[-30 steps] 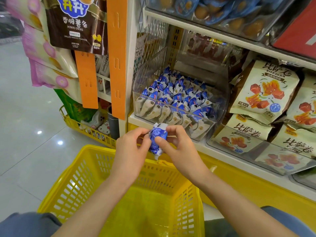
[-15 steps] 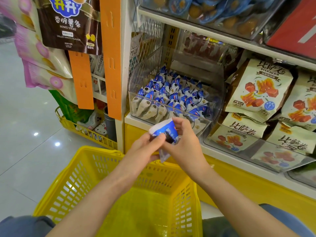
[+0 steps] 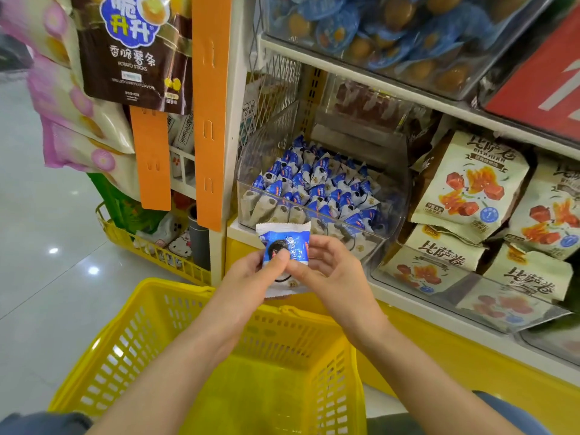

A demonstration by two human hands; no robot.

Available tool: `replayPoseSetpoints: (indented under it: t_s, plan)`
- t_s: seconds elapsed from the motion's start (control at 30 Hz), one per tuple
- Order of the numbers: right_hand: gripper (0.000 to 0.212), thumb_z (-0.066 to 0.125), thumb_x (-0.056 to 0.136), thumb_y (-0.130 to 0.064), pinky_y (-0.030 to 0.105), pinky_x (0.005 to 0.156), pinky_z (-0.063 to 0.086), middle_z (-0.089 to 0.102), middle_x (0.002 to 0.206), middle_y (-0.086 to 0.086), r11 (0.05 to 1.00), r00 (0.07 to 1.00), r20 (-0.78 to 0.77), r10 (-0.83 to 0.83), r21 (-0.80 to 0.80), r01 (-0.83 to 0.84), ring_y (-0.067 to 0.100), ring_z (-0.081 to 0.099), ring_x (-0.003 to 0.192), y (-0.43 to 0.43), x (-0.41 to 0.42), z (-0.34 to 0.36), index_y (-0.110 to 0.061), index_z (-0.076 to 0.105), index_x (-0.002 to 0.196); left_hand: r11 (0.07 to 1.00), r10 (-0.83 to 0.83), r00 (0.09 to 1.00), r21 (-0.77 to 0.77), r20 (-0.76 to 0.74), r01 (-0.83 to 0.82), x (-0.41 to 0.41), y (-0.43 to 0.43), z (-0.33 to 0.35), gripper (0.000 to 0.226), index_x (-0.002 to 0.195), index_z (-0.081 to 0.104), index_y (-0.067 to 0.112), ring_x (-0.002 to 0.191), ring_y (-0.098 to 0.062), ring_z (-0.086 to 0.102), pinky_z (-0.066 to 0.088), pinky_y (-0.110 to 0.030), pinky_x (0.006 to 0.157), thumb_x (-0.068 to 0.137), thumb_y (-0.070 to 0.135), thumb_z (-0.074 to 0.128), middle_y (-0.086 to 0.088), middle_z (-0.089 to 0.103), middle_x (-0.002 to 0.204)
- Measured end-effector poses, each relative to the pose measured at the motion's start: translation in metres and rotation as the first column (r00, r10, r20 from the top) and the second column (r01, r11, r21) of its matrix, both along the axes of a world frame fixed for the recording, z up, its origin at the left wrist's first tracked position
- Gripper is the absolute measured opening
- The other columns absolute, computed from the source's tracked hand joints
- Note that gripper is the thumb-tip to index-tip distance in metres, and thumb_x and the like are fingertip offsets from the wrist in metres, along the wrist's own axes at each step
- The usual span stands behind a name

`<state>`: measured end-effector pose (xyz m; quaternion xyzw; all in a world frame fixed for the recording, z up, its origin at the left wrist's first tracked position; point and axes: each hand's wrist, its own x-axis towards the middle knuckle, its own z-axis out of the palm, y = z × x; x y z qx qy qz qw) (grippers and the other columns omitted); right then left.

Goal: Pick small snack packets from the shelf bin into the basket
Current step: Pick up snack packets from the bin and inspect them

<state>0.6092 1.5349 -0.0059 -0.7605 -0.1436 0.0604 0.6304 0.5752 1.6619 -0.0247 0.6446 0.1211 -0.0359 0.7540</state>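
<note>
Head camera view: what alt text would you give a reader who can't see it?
The left hand and right hand hold one small blue-and-white snack packet in front of a clear shelf bin full of similar packets. A yellow basket sits below.

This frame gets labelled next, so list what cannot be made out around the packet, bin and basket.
Head view only.
- snack packet: lower half covered by thumb of left hand and fingers of right hand; print too small to read.
- basket: near end cut off by the bottom edge; floor partly behind both forearms.
- clear bin: top layer of packets buries those below, so no count.
</note>
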Motion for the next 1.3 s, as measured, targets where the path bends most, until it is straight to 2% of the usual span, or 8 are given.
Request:
replayPoseSetpoints:
  t_s: [0.13,0.3,0.6,0.77,1.0,1.13,1.23,1.3]
  plan:
    - [0.021,0.056,0.09,-0.011,0.01,0.081,0.047,0.065,0.101,-0.015,0.987,0.984,0.105,0.146,-0.079,-0.138,-0.006,0.061,0.093,-0.006,0.006,0.016,-0.025,0.058,0.105,0.998,0.059,0.995,-0.02,0.083,-0.057,0.004,0.008,0.006,0.026,0.112,0.062,0.024,0.087,-0.001,0.064,0.05,-0.019,0.073,0.092,0.034,0.049,0.007,0.07,0.097]
    - [0.014,0.054,0.092,-0.017,0.002,0.071,0.043,0.061,0.092,-0.015,0.895,0.924,0.373,-0.085,-0.379,0.236,-0.003,0.058,0.083,-0.026,0.066,0.045,-0.024,0.06,0.102,0.994,0.094,0.991,-0.069,0.099,-0.088,0.009,0.012,0.007,0.021,0.106,0.061,0.02,0.068,-0.001,0.066,0.049,-0.014,0.052,0.093,0.03,0.048,0.001,0.07,0.092]
    - [0.038,0.062,0.086,-0.038,0.024,0.058,0.047,0.06,0.062,0.004,0.445,0.999,-0.043,0.01,-0.894,-0.042,0.014,0.054,0.057,-0.017,0.144,0.033,-0.001,0.062,0.077,0.986,0.128,0.985,-0.124,0.118,-0.114,0.022,0.016,0.005,0.019,0.105,0.06,0.027,0.09,-0.02,0.067,0.058,-0.033,0.073,0.093,0.034,0.047,-0.003,0.069,0.101]
    - [0.032,0.068,0.08,-0.041,0.04,0.085,0.052,0.056,0.073,0.012,0.459,0.992,-0.126,0.006,-0.881,-0.115,0.021,0.053,0.069,-0.016,0.152,0.024,-0.01,0.066,0.08,0.977,0.133,0.984,-0.184,0.115,-0.111,0.024,0.016,0.006,0.015,0.101,0.06,0.026,0.077,-0.012,0.068,0.055,-0.021,0.056,0.091,0.031,0.051,-0.001,0.07,0.096]
    - [0.028,0.063,0.086,-0.026,0.022,0.056,0.044,0.06,0.08,0.0,0.514,0.984,0.105,-0.144,-0.842,0.165,0.01,0.053,0.064,-0.022,0.139,0.041,-0.008,0.063,0.107,0.96,0.206,0.977,-0.204,0.054,-0.191,0.028,0.02,0.01,0.013,0.105,0.056,0.023,0.075,-0.014,0.068,0.057,-0.024,0.054,0.093,0.023,0.052,-0.001,0.068,0.095]
    - [0.034,0.061,0.087,-0.024,0.014,0.063,0.044,0.062,0.095,-0.005,0.735,0.921,0.329,-0.207,-0.569,0.368,0.002,0.056,0.073,-0.022,0.104,0.071,-0.013,0.056,0.119,0.952,0.228,0.974,-0.21,-0.004,-0.224,0.027,0.02,0.008,0.019,0.112,0.053,0.02,0.077,-0.014,0.067,0.056,-0.023,0.051,0.093,0.024,0.052,-0.001,0.065,0.098]
    - [0.025,0.056,0.09,-0.024,0.015,0.051,0.047,0.068,0.076,-0.005,0.964,0.987,-0.156,-0.04,-0.267,-0.003,0.003,0.06,0.06,-0.019,0.066,0.089,-0.009,0.062,0.108,0.947,0.2,0.979,-0.249,-0.032,-0.202,0.024,0.018,0.009,0.018,0.109,0.054,0.021,0.082,-0.018,0.067,0.058,-0.028,0.056,0.093,0.026,0.052,-0.005,0.064,0.103]
    - [0.018,0.055,0.091,-0.024,0.023,0.056,0.055,0.069,0.087,0.012,0.972,0.914,-0.388,0.122,-0.14,-0.19,0.011,0.062,0.066,-0.012,0.044,0.087,-0.012,0.065,0.101,0.938,0.107,0.994,-0.33,-0.005,-0.102,0.019,0.015,0.01,0.03,0.114,0.054,0.02,0.088,-0.023,0.068,0.06,-0.035,0.061,0.089,0.036,0.052,-0.006,0.066,0.109]
